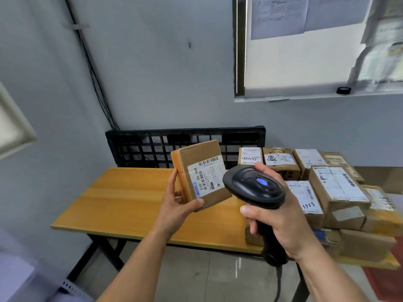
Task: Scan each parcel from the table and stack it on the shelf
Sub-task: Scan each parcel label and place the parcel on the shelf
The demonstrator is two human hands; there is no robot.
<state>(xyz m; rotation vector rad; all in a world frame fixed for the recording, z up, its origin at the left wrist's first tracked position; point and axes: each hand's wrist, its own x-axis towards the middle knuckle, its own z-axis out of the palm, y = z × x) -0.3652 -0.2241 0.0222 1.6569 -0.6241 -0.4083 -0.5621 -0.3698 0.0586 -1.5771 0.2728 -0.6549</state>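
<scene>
The left grip (176, 203) held a parcel (200, 173) in the air above the surface (122, 199). The thumb curled over its near bottom corner, and the fingers lay along the left edge and behind. The parcel stood tilted, its label (207, 179) turned toward the camera. At four o'clock of it the right grip (279, 227) was wrapped round the handle of the scanner (254, 186). The scanner's head overlapped the parcel's lower right corner in view; whether the two touched could not be told. A blue light showed on top of the head.

The parcel was a small flat cardboard box with square edges, so it looked stiff. It was probably light, since one grip carried it from a corner. Taped cardboard tends to be a little slick, and the glossy label more so. The safest hold seemed to be across the narrow sides, thumb on bare cardboard and fingers behind, leaving the barcodes uncovered for the scan. It would likely stack best on a broad face.

At three o'clock a pile (340, 192) of unscanned boxes covered the surface's right end. Some were larger and dented, and might call for both grips. The shelf was not in view.
</scene>
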